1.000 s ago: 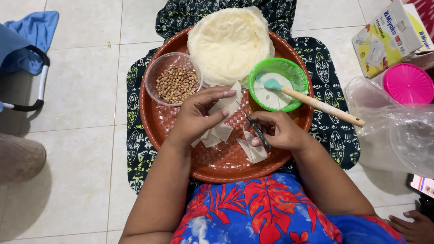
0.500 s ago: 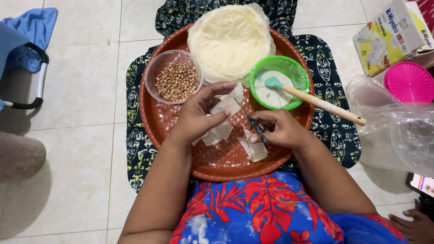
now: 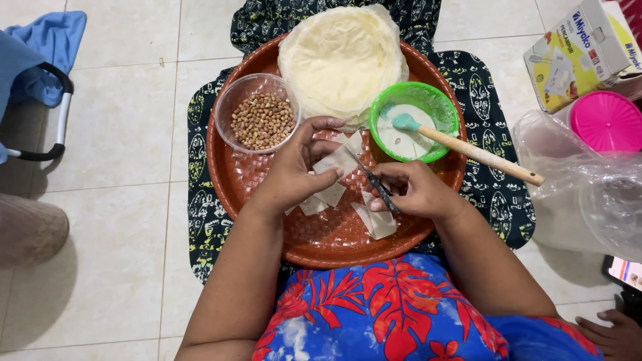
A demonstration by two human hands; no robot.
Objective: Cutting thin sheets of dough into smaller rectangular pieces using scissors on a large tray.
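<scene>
My left hand [image 3: 294, 167] pinches a small pale pastry strip [image 3: 338, 159] over a round brown woven tray [image 3: 254, 200]. My right hand [image 3: 414, 190] grips a thin dark knife [image 3: 374, 184] whose blade touches that strip. More cut strips [image 3: 378, 220] lie on the tray below both hands. At the tray's far side sits a stack of round pale wrappers [image 3: 338, 57]. A clear bowl of peanuts [image 3: 261, 120] stands at the left. A green bowl of white paste [image 3: 414, 120] holds a brush with a wooden handle [image 3: 481, 155].
The tray rests on a dark patterned cloth [image 3: 200, 220] on a tiled floor. A cardboard box [image 3: 582, 50], a pink lid [image 3: 605, 120] and a clear plastic bag [image 3: 588, 194] lie at the right. Another person's hand [image 3: 612, 331] shows bottom right. A blue cloth on a frame [image 3: 33, 60] is at the left.
My left hand has lifted and turned the pastry strip slightly; my right hand keeps the knife against it. Nothing else moved.
</scene>
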